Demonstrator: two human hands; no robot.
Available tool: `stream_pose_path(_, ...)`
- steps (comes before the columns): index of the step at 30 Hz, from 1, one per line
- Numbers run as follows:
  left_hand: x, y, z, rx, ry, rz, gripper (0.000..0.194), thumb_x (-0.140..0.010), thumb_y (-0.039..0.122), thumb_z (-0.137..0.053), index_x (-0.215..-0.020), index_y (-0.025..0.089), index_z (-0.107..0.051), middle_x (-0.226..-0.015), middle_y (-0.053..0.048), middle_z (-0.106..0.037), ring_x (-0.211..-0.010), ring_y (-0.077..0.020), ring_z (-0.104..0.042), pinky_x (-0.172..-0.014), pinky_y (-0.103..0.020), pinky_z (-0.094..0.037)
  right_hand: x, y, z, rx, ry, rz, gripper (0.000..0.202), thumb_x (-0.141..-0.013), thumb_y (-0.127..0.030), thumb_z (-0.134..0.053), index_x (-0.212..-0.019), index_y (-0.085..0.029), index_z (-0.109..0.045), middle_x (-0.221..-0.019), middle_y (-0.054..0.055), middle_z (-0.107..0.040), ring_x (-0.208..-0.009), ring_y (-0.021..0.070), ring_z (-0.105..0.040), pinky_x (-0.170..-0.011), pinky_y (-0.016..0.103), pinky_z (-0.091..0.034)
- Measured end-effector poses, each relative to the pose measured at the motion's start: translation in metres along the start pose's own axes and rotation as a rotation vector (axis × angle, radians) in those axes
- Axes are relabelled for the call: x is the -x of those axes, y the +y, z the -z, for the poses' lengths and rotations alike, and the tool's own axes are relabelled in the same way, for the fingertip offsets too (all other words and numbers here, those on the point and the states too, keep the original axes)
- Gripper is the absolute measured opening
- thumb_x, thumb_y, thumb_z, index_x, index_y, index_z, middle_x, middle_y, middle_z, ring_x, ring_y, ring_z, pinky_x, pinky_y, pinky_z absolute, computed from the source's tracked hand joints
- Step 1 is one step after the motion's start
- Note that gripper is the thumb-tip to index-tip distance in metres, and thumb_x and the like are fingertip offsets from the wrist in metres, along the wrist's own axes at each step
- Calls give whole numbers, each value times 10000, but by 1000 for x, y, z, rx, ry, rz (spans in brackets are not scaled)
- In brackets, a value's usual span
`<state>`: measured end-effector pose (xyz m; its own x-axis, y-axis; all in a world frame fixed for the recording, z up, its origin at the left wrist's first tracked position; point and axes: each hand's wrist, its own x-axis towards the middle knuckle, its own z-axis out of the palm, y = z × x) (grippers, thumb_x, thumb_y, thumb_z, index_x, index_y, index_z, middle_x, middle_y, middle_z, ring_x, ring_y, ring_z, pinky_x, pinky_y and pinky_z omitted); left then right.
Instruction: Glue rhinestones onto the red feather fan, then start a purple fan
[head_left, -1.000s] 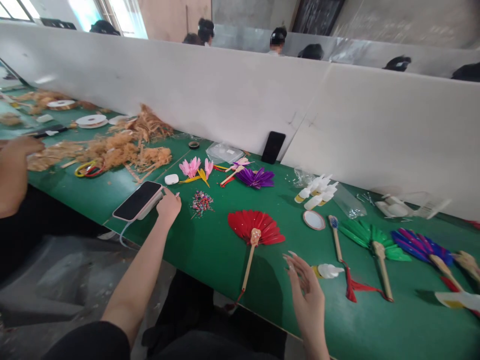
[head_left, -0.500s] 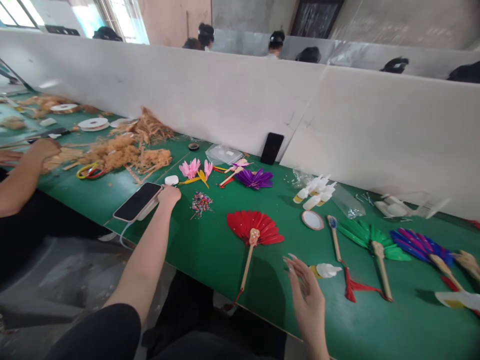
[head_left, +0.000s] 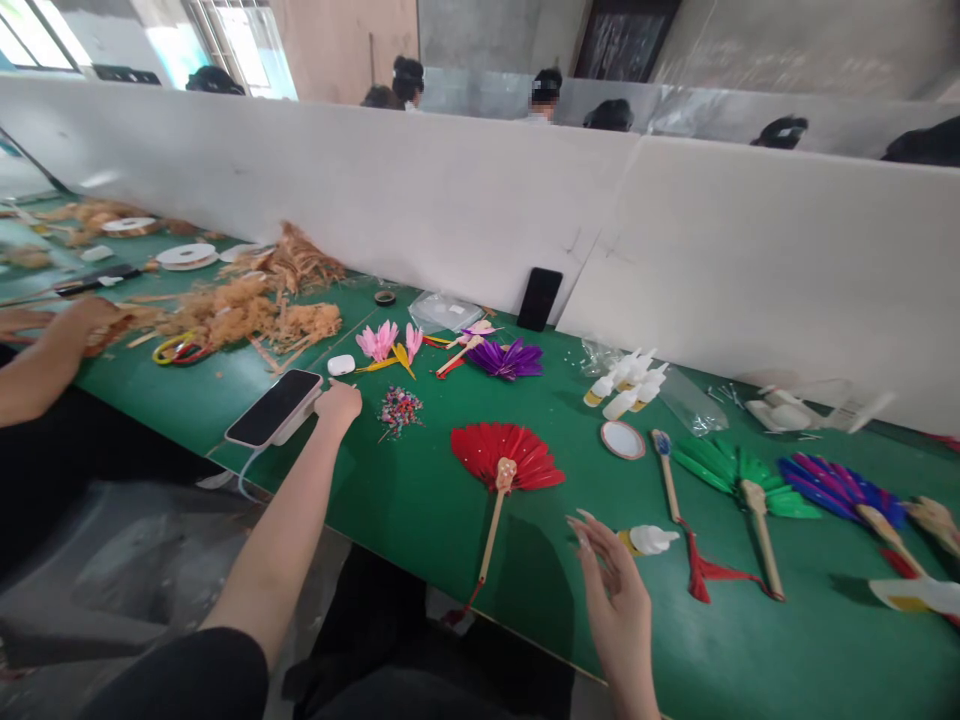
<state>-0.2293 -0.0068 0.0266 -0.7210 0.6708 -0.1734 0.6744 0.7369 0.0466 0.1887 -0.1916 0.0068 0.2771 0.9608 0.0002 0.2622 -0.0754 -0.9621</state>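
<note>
My left hand (head_left: 338,405) is at the right end of a phone (head_left: 275,408) lying on a pale block with a cable. Its fingers look curled in, and anything inside them is hidden. My right hand (head_left: 611,590) is held open over the table, fingers apart and empty, beside a small white glue bottle (head_left: 651,541). Between the hands lies a red feather fan (head_left: 507,450) with a wooden handle and a red tassel. Loose coloured beads (head_left: 400,411) form a small heap to the right of my left hand.
Pink feathers (head_left: 379,342) and a purple feather fan (head_left: 511,360) lie farther back. Several glue bottles (head_left: 624,385) stand near a round lid (head_left: 622,440). Green (head_left: 731,475) and blue-purple fans (head_left: 840,487) lie right. A co-worker's hand (head_left: 94,320) works left, near brown fibre (head_left: 232,310).
The view has tilted slightly. At far left the co-worker's hand has shifted a little to the left and down. My hands have hardly moved.
</note>
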Motion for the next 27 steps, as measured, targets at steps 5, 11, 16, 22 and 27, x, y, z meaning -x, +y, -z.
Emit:
stream_pose_path(5, 37, -11, -3, 8, 2, -108, 465, -928, 339, -470, -1319, 88, -445, -1147, -176, -603, -1015, -274, -614, -852, -447, -500, 0, 0, 0, 6, 6, 14, 463, -817, -481, -560, -1150, -161, -587, -1129, 146, -674, -1042, 254, -645, -855, 370, -554)
stream_pose_path(11, 84, -30, -14, 68, 62, -250, 468, -936, 339, -356, -1369, 167, -386, -987, -151, -691, -932, -322, -661, -706, -361, -467, -2, -2, -1, 11, 13, -10, 471, -810, -490, -563, -1149, -163, -584, -1133, 148, -672, -1036, 256, -649, -859, 378, -553)
stream_pose_path(16, 77, -48, -10, 104, 190, -236, 355, -950, 377, -319, -1150, 131, -479, -930, -128, -685, -896, -275, -656, -639, -300, -418, -3, -3, -2, 20, -2, -26, 479, -814, -505, -553, -1158, -173, -579, -1146, 139, -665, -1054, 257, -640, -875, 383, -545)
stream_pose_path(22, 68, -43, -13, 38, 172, -412, 361, -951, 449, -338, -830, 182, -548, -753, -76, -667, -771, -238, -652, -563, -270, -316, -2, -4, -5, 12, -6, -36, 490, -808, -514, -554, -1160, -174, -573, -1146, 138, -664, -1060, 261, -633, -893, 403, -534)
stream_pose_path(27, 69, -37, -18, 0, 165, -460, 375, -971, 410, -290, -829, 175, -546, -791, -86, -676, -771, -229, -649, -547, -269, -271, -2, -1, -1, 11, -7, -49, 490, -809, -507, -560, -1172, -177, -570, -1158, 137, -658, -1072, 259, -628, -916, 409, -522)
